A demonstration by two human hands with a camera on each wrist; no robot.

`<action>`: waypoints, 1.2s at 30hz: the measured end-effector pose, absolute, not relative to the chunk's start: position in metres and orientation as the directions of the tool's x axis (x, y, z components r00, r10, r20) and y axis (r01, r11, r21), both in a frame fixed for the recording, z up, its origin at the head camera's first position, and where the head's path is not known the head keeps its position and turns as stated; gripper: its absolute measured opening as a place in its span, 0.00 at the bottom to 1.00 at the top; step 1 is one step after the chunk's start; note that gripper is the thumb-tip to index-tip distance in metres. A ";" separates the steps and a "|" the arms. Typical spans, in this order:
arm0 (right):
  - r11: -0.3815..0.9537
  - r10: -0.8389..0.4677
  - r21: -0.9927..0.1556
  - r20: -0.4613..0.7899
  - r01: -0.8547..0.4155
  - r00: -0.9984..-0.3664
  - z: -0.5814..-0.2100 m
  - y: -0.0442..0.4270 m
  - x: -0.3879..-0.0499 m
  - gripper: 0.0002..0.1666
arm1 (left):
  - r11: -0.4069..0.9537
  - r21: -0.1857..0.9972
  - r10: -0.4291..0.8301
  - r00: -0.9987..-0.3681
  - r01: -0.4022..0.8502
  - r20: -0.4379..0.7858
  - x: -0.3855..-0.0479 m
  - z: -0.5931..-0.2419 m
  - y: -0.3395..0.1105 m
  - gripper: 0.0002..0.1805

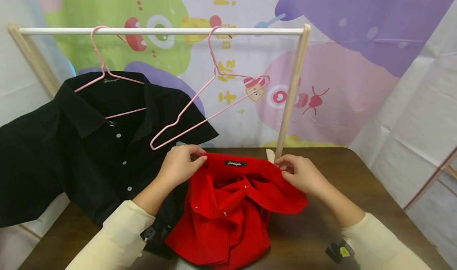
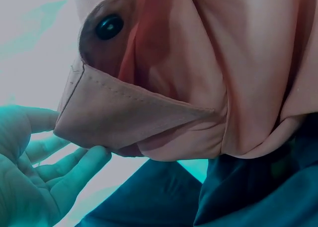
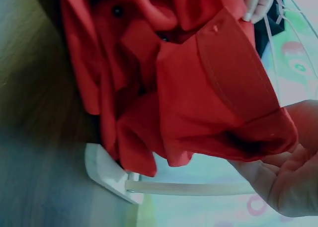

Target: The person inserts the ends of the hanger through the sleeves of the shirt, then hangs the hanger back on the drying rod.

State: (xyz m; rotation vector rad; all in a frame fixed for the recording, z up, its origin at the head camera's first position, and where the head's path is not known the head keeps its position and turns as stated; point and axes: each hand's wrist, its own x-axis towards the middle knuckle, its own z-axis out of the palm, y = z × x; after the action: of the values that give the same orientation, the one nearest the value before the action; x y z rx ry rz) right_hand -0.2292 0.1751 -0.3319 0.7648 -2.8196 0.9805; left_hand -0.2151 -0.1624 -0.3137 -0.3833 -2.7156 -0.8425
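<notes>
A red shirt (image 1: 228, 218) hangs between both hands above the table, its collar spread and its dark label facing the head camera. My left hand (image 1: 183, 162) pinches the collar's left end; in the left wrist view the fingers of that hand (image 2: 44, 167) meet the collar's edge. On the other side my right hand (image 1: 301, 174) pinches the collar's right part, and the right wrist view has the thumb and fingers of this hand (image 3: 293, 162) around the red fabric (image 3: 218, 88). Behind the shirt, an empty pink hanger (image 1: 214, 117) hangs tilted from the rail.
A black shirt (image 1: 89, 151) on another pink hanger (image 1: 101, 59) fills the left side. The white rail (image 1: 164, 31) rests on wooden posts (image 1: 292, 91) over a brown table (image 1: 335, 162). A printed curtain (image 1: 357, 31) covers the back.
</notes>
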 end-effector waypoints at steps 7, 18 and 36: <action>0.705 -0.509 -0.538 0.069 -0.462 -0.858 -0.344 0.168 -0.236 0.22 | 0.796 0.505 0.205 -0.934 0.334 0.293 -0.214 -0.312 -0.162 0.07; 0.744 -0.490 -0.458 0.121 -0.487 -0.863 -0.353 0.158 -0.236 0.16 | 0.793 0.516 0.228 -0.944 0.322 0.239 -0.210 -0.311 -0.162 0.07; 0.513 -0.506 -0.846 -0.166 -0.141 -0.847 -0.315 0.169 -0.237 0.17 | 0.845 0.341 0.313 -0.899 0.411 0.307 -0.197 -0.290 -0.162 0.09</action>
State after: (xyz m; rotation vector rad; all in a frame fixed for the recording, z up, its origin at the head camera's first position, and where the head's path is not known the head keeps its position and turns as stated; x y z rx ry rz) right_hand -0.2370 0.1691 -0.3147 0.6914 -3.0633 1.6455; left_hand -0.1974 -0.1618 -0.2898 -0.5551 -2.7839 -0.5934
